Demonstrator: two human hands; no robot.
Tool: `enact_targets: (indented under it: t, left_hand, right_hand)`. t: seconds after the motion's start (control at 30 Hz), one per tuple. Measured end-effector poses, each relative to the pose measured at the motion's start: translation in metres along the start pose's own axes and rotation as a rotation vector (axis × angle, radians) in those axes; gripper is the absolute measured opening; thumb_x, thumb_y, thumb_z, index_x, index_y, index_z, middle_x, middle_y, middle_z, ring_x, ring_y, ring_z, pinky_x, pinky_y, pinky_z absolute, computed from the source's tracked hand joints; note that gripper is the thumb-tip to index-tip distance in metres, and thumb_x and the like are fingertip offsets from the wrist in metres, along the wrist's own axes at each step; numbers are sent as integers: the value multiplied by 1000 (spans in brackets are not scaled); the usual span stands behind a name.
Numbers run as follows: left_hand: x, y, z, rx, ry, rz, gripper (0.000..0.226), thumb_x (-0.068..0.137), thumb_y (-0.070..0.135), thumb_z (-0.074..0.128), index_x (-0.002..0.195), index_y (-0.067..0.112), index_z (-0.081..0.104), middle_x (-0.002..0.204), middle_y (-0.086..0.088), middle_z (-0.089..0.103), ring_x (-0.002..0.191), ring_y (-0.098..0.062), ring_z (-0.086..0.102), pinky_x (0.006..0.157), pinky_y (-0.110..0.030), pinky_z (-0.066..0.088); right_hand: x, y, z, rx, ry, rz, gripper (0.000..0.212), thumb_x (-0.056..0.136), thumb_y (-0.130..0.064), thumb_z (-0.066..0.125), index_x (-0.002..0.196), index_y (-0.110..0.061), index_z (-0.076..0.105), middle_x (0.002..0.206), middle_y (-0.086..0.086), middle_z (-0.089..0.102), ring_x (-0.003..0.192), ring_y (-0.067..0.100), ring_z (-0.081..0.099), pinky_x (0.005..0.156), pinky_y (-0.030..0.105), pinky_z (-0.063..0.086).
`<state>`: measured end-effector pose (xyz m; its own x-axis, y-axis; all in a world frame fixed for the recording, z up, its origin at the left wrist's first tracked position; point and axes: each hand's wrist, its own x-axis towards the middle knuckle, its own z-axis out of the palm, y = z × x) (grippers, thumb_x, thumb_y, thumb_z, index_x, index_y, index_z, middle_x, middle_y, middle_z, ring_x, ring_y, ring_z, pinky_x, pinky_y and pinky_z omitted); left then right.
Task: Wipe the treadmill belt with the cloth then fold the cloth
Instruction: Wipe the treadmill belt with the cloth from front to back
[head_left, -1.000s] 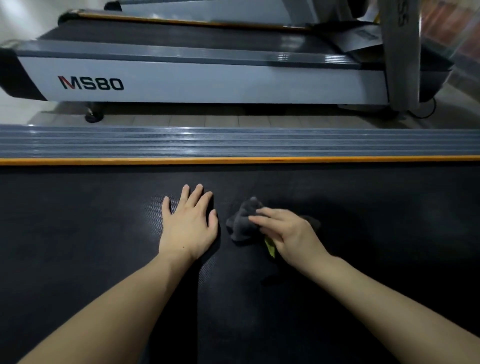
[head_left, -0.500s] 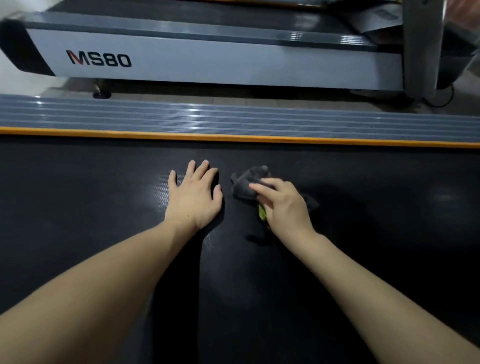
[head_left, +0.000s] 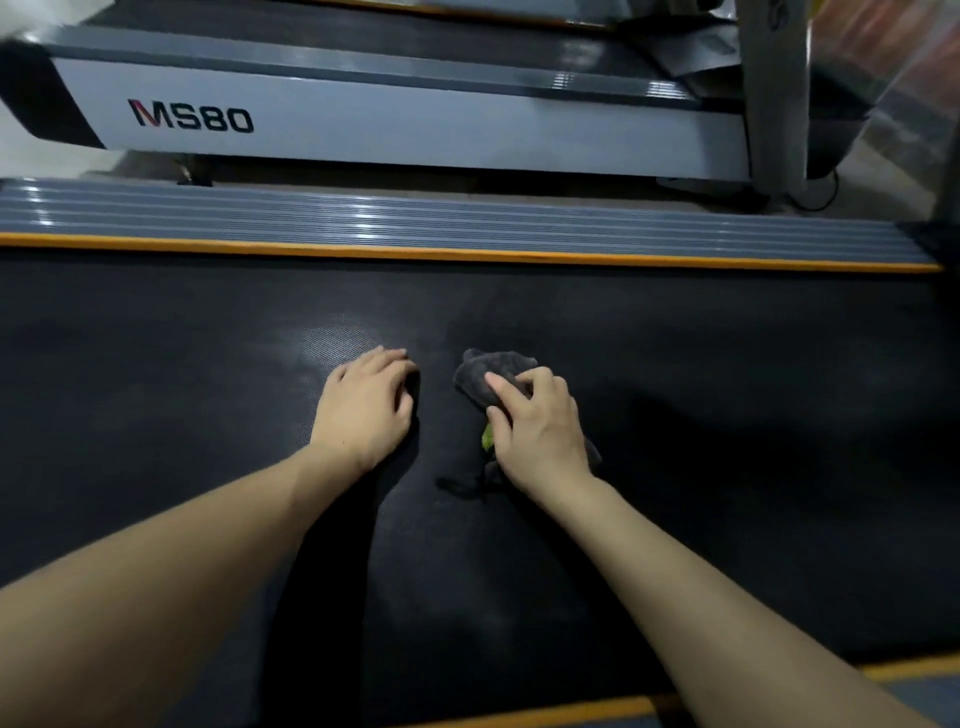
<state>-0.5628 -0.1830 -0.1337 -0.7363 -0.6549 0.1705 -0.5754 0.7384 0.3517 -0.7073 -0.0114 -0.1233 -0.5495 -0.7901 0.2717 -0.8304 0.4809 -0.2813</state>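
Note:
The black treadmill belt fills the middle of the view. On it lies a bunched dark grey cloth with a bit of yellow-green showing at its near side. My right hand lies on top of the cloth and grips it with curled fingers. My left hand rests on the bare belt just left of the cloth, a small gap between them. Its fingers are bent loosely and hold nothing.
A ribbed grey side rail with an orange stripe borders the belt's far edge. Beyond it stands a second treadmill marked MS80, with a grey upright post at the right. Another orange edge runs along the near side.
My left hand's fingers have gone from flat and spread to bent. My right hand's fingers have curled tighter on the cloth. The camera has tipped down, showing the belt's near edge.

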Motion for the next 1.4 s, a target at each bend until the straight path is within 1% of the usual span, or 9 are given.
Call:
enact_targets:
  t: [0.13, 0.4, 0.53, 0.63, 0.83, 0.93, 1.1, 1.2, 1.4]
  left_hand:
    - [-35, 9, 3, 20, -87, -58, 47, 99, 29, 43, 146, 31, 50, 163, 10, 34, 155, -15, 18, 126, -45, 12]
    - [-41, 9, 18, 61, -25, -66, 45, 103, 40, 39, 147, 35, 47, 164, 11, 31, 155, -14, 15, 125, -46, 7]
    - [-41, 10, 17, 92, -32, -65, 46, 103, 42, 37, 147, 35, 47, 164, 9, 31, 155, -16, 16, 125, -47, 7]
    - [-41, 11, 18, 104, -30, -68, 46, 103, 42, 38, 147, 34, 47, 164, 8, 33, 155, -18, 17, 125, -49, 9]
    - [-42, 7, 20, 117, -10, -50, 49, 102, 45, 35, 148, 34, 47, 163, 8, 34, 155, -16, 18, 125, -49, 11]
    - [-43, 6, 20, 112, -5, -37, 54, 99, 48, 30, 149, 34, 48, 163, 7, 34, 155, -16, 19, 125, -48, 12]
    - [-43, 9, 19, 121, -16, -54, 55, 99, 49, 27, 148, 35, 48, 163, 8, 34, 155, -16, 18, 125, -49, 10]
    - [-42, 11, 18, 119, -17, -60, 56, 98, 49, 27, 147, 34, 49, 163, 7, 34, 155, -16, 17, 125, -49, 9]
    - [-41, 9, 18, 127, -26, -55, 54, 99, 48, 28, 147, 34, 49, 163, 7, 35, 155, -17, 19, 124, -51, 12]
  right_hand:
    - [11, -19, 21, 99, 37, 174, 42, 94, -26, 60, 134, -18, 56, 147, 14, 41, 135, 32, 38, 111, 44, 36]
    - [35, 26, 20, 169, 1, 28, 38, 96, -15, 54, 133, -23, 59, 149, 3, 47, 138, 23, 43, 105, 36, 41]
    - [25, 140, -33, -17, 61, 447, 40, 103, -21, 44, 143, -23, 49, 157, -1, 35, 140, 24, 40, 108, 32, 34]
    - [21, 139, -45, -57, 62, 594, 39, 105, -21, 39, 143, -18, 45, 156, 1, 34, 135, 28, 42, 102, 31, 34]
    - [26, -14, 26, 163, 1, 161, 41, 96, -11, 53, 136, -17, 56, 150, 6, 46, 137, 25, 42, 110, 34, 35]
    - [26, 5, 14, 182, -80, -29, 44, 95, -11, 53, 137, -22, 57, 151, 1, 45, 141, 20, 39, 111, 32, 34]
    - [18, 136, -42, 67, -8, 442, 41, 102, -20, 41, 142, -27, 49, 156, -3, 37, 139, 23, 40, 109, 36, 35]
    - [19, 134, -43, -62, 39, 644, 41, 103, -23, 39, 143, -24, 43, 157, -2, 32, 137, 25, 41, 99, 33, 36]
    - [18, -3, 21, 73, -83, 145, 56, 88, -8, 57, 142, -17, 49, 155, 6, 38, 141, 27, 35, 115, 33, 28]
